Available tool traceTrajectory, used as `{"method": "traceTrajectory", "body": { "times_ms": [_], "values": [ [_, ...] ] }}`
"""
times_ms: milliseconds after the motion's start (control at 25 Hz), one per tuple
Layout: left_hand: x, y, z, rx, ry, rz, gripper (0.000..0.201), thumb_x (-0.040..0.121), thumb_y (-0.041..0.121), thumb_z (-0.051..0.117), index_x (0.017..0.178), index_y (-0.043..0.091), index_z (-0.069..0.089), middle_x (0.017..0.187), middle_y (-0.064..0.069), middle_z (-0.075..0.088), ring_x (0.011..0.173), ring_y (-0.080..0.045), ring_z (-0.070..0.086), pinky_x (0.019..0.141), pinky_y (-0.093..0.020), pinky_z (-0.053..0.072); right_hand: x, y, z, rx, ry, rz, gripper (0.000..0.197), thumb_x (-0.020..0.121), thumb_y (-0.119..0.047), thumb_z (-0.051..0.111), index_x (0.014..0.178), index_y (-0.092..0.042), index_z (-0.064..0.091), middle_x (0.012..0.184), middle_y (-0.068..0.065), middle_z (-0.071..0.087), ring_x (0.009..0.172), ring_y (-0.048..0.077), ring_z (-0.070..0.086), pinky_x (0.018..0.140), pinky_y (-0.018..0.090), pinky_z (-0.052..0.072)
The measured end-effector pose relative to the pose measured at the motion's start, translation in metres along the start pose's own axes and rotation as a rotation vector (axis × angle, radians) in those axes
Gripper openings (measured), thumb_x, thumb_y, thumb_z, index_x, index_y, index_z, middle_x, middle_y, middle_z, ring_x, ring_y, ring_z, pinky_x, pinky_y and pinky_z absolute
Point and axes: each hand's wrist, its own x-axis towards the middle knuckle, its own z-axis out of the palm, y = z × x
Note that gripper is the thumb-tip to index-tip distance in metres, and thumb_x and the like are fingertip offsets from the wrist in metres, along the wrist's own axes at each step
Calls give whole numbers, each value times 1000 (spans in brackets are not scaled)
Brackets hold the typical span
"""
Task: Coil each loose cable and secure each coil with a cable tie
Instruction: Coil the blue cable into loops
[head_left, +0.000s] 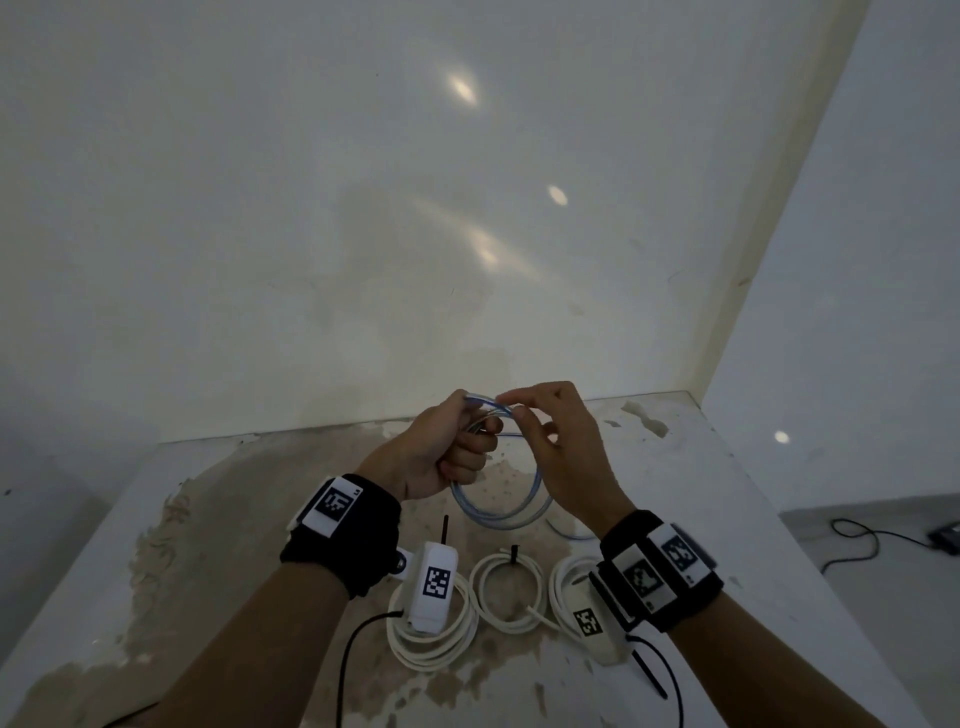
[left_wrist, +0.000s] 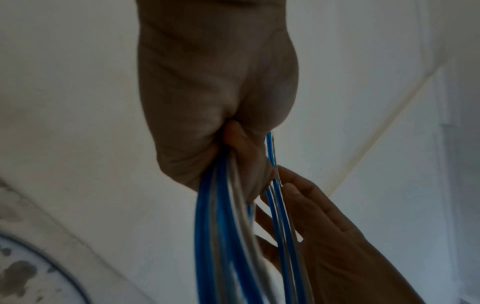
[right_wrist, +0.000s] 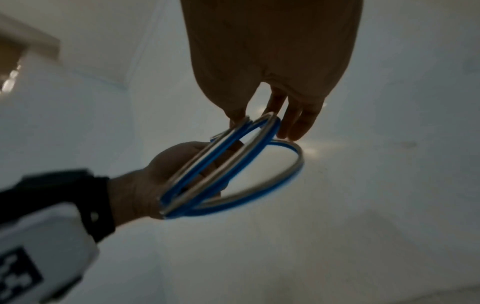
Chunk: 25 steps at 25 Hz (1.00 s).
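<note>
Held above a worn white table (head_left: 701, 467): a blue-and-white cable (head_left: 498, 512), looped into a coil. Gripped in the fist of the left hand (head_left: 447, 447), pinched at the top by the right hand (head_left: 558, 441). Below, on the table, three white coils (head_left: 506, 592) with black ties.

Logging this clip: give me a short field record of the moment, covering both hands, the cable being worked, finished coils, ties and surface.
left hand: grips the gathered loops of the blue cable
right hand: pinches the top loop beside the left hand
blue cable: coiled in the air above the table, no tie seen on it
white coils: three on the table, nearest the person
black tie: on the middle white coil
table: white, worn in patches
</note>
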Motion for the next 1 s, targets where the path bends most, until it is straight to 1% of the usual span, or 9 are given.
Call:
{"method": "traceTrajectory", "body": {
  "times_ms": [80, 160, 320, 440, 560, 680, 800, 880, 1000],
  "values": [
    [-2, -2, 0, -14, 21, -11, 47, 100, 49, 31, 70, 15, 43, 54, 7, 17, 39, -6, 11, 37, -20, 10, -4, 6, -1, -108, -78, -63, 20, 104, -23, 48, 115, -23, 64, 111, -3, 63, 97, 7, 62, 82, 27, 52],
    [-5, -5, 0, 17, 54, 9, 49, 97, 55, 39, 68, 17, 43, 55, 8, 16, 41, -6, 9, 37, -19, 10, -9, 9, -1, -184, -144, -66, 25, 106, -31, 42, 122, -24, 60, 110, -5, 67, 87, 11, 67, 75, 35, 55],
    [-8, -10, 0, -34, 30, 43, 40, 99, 42, 45, 68, 18, 41, 51, 9, 19, 39, -5, 10, 36, -17, 12, -18, 11, -5, -18, -185, 34, 30, 102, -32, 52, 132, -28, 52, 95, -1, 72, 73, 12, 71, 66, 25, 56],
    [-12, -15, -3, -119, -33, 62, 34, 96, 38, 47, 69, 18, 40, 53, 9, 20, 44, -7, 7, 39, -18, 11, -19, 0, -7, 477, -313, 373, 34, 103, -18, 52, 136, -18, 48, 82, 12, 70, 73, 28, 70, 70, 39, 60],
    [-16, -21, -7, -120, -72, 75, 28, 96, 36, 47, 79, 14, 47, 57, 7, 30, 43, -5, 23, 42, -18, 28, -14, -8, -8, 754, -373, 605, 24, 106, -12, 41, 120, -5, 59, 60, 0, 36, 48, 14, 36, 48, 28, 45],
    [-23, -30, -12, -96, -29, 91, 26, 103, 24, 40, 104, 8, 60, 65, 4, 46, 48, -6, 37, 50, -20, 43, -12, -6, 2, 617, -401, 633, 21, 106, -17, 41, 103, -7, 59, 64, 0, 24, 50, 12, 19, 45, 27, 20],
    [-36, -38, -22, -137, -8, 30, 26, 102, 18, 37, 117, 6, 54, 63, 5, 44, 48, -7, 39, 52, -22, 44, -20, -4, 20, 471, -392, 641, 17, 103, -19, 44, 89, -13, 53, 62, 3, 25, 50, 16, 18, 48, 31, 18],
    [-50, -48, -33, -171, -17, -40, 32, 99, 21, 36, 114, 2, 57, 61, 4, 39, 51, -11, 41, 57, -26, 44, -27, -10, 40, 397, -418, 579, 19, 104, -17, 40, 87, -12, 46, 61, 1, 27, 50, 15, 21, 50, 31, 20],
    [-68, -70, -50, -240, -28, -66, 36, 99, 37, 39, 89, 8, 59, 57, 5, 36, 50, -12, 41, 58, -27, 42, -35, -20, 69, 328, -513, 467, 21, 104, -7, 34, 85, -10, 41, 59, -11, 36, 46, 4, 33, 51, 16, 28]
  ]
}}
